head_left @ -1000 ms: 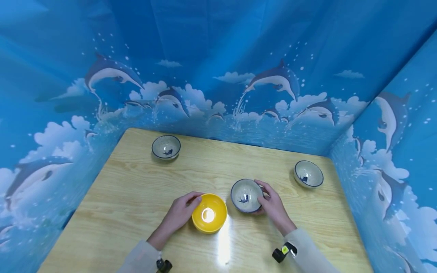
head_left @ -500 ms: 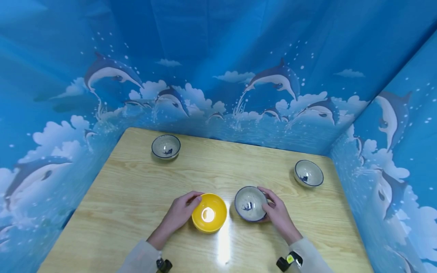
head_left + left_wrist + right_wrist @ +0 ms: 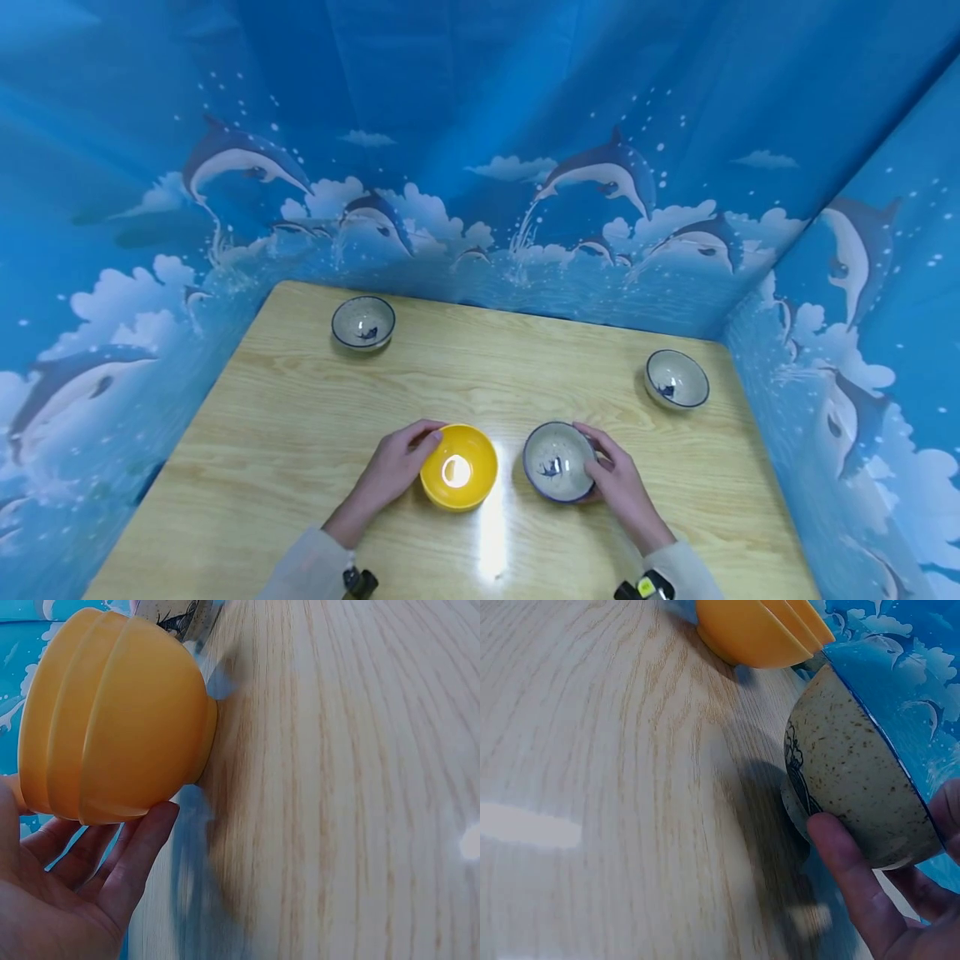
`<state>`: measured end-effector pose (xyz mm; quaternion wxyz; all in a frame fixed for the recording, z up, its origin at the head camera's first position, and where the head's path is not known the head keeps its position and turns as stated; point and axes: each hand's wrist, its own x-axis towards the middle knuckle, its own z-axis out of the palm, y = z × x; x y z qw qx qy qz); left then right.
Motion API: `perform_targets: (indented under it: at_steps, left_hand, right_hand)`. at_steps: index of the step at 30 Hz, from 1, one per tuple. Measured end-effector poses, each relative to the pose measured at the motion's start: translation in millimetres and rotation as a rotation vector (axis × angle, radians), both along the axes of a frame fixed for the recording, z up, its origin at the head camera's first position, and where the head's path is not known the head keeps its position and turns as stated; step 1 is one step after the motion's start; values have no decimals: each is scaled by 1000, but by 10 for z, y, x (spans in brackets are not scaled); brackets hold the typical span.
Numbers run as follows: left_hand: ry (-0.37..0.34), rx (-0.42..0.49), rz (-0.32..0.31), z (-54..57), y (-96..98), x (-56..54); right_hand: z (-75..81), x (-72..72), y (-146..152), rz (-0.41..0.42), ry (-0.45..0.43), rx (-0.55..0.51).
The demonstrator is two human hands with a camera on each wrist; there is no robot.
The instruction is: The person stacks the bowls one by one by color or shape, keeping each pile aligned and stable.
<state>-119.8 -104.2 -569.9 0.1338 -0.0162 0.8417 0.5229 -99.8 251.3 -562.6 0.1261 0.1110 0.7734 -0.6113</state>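
Observation:
My left hand point(image 3: 392, 467) holds a glossy yellow bowl point(image 3: 474, 487) by its left side, thumb at the rim and fingers underneath. In the left wrist view the bowl point(image 3: 142, 720) has stepped bands below its rim; whether it is one bowl or a nested stack I cannot tell. Its foot is on the table. To the right, my right hand point(image 3: 618, 482) grips a grey speckled bowl point(image 3: 553, 446) with a blue rim and a dark blue motif inside. This bowl point(image 3: 855, 772) is upright, low over the table; I cannot tell whether its foot touches. A gap separates the two bowls.
Two more blue-rimmed grey bowls stand on the wooden table point(image 3: 300, 417): one bowl point(image 3: 363, 321) at the far left, another bowl point(image 3: 678, 379) at the far right. A blue dolphin-print curtain point(image 3: 465, 125) surrounds the table's back and sides.
My right hand has drawn the grey bowl toward me and slightly right, widening its gap from the yellow bowl. The left hand and yellow bowl have stayed in place.

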Motion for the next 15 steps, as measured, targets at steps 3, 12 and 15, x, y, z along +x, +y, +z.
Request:
perform_targets:
  at_steps: [3,12,15]
  left_hand:
    - [2,-8,-1,-7,-1,-2]
    - [4,-19,4,-29,-1,-4]
    - [9,-20,2,-32,-4,-1]
  right_hand:
    - [-3,28,17,-3,-4,0]
    - [-32,94,60,-16,-19,-27]
    - [-45,108,60,-14,-22,-31]
